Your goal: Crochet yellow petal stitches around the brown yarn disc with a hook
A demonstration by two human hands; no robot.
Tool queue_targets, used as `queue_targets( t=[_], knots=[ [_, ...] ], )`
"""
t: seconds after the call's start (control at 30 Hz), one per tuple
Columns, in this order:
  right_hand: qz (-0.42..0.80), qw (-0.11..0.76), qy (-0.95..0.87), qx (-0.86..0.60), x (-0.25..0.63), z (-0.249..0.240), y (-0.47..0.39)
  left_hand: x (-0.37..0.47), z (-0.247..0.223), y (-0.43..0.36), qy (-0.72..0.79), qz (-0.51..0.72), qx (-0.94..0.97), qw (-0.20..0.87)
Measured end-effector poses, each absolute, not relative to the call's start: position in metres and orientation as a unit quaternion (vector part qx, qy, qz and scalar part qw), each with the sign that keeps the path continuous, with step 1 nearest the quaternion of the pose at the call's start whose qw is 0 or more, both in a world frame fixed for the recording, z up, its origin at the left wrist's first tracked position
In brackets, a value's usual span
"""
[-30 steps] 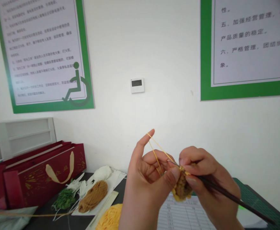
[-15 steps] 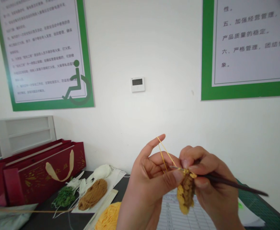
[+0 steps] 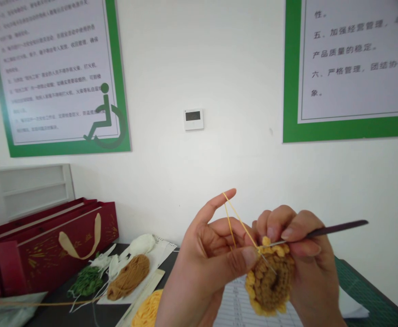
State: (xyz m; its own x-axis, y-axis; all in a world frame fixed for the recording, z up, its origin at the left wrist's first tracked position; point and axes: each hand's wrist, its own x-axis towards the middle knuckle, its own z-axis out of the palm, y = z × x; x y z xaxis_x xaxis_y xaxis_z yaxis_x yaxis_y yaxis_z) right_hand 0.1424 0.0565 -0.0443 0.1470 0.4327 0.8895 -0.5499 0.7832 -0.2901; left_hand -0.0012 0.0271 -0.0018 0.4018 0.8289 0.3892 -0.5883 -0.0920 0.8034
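Crochet piece (image 3: 267, 297): a brown round with a yellow ruffled edge, held up over the dark surface (image 3: 112, 314) between both hands.
Left hand (image 3: 212, 261): fingers pinching the crochet piece's upper left edge, the index raised with a yellow strand (image 3: 240, 217) looped over it.
Right hand (image 3: 310, 259): fingers pressed together on the dark-handled hook (image 3: 338, 228), upper right of the crochet piece; some are tucked out of sight.
Hook tip: too fine for me to make out.
Yarn: yellow ball (image 3: 147, 309) left of the crochet piece, partly covered; brown skein (image 3: 128, 278) and green bundle (image 3: 88, 280) farther left.
Red bag (image 3: 62, 247): well left of the crochet piece; I can't see inside.
Drawer unit (image 3: 33, 188): also far left, cut off, contents hidden.
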Motion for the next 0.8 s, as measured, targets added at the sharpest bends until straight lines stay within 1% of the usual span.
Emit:
queue_targets(
  t=[0.17, 0.27, 0.33, 0.43, 0.53, 0.6, 0.63, 0.7, 0.8],
  knots=[
    [0.328, 0.758, -0.562, 0.042, 0.144, -0.044, 0.053, -0.001, -0.003, 0.027, 0.117, 0.537, 0.512, 0.660],
    [0.349, 0.750, -0.561, 0.032, 0.145, -0.044, 0.049, -0.001, -0.004, 0.027, 0.125, 0.533, 0.514, 0.661],
    [0.390, 0.739, -0.548, 0.030, 0.144, -0.043, 0.046, -0.001, -0.005, 0.028, 0.124, 0.527, 0.517, 0.663],
    [0.482, 0.723, -0.494, 0.028, 0.141, -0.042, 0.043, 0.000, -0.006, 0.028, 0.126, 0.542, 0.522, 0.647],
    [0.566, 0.677, -0.471, 0.017, 0.141, -0.045, 0.047, 0.002, -0.007, 0.027, 0.145, 0.583, 0.544, 0.586],
    [0.592, 0.645, -0.483, 0.011, 0.141, -0.049, 0.052, 0.005, -0.007, 0.024, 0.173, 0.614, 0.557, 0.532],
    [0.592, 0.640, -0.490, 0.007, 0.140, -0.051, 0.054, 0.006, -0.007, 0.023, 0.188, 0.625, 0.560, 0.510],
    [0.566, 0.658, -0.497, -0.023, 0.140, -0.052, 0.056, 0.008, -0.006, 0.021, 0.208, 0.638, 0.561, 0.485],
    [0.497, 0.700, -0.506, -0.082, 0.142, -0.050, 0.056, 0.008, -0.005, 0.020, 0.211, 0.639, 0.560, 0.484]
  ],
)
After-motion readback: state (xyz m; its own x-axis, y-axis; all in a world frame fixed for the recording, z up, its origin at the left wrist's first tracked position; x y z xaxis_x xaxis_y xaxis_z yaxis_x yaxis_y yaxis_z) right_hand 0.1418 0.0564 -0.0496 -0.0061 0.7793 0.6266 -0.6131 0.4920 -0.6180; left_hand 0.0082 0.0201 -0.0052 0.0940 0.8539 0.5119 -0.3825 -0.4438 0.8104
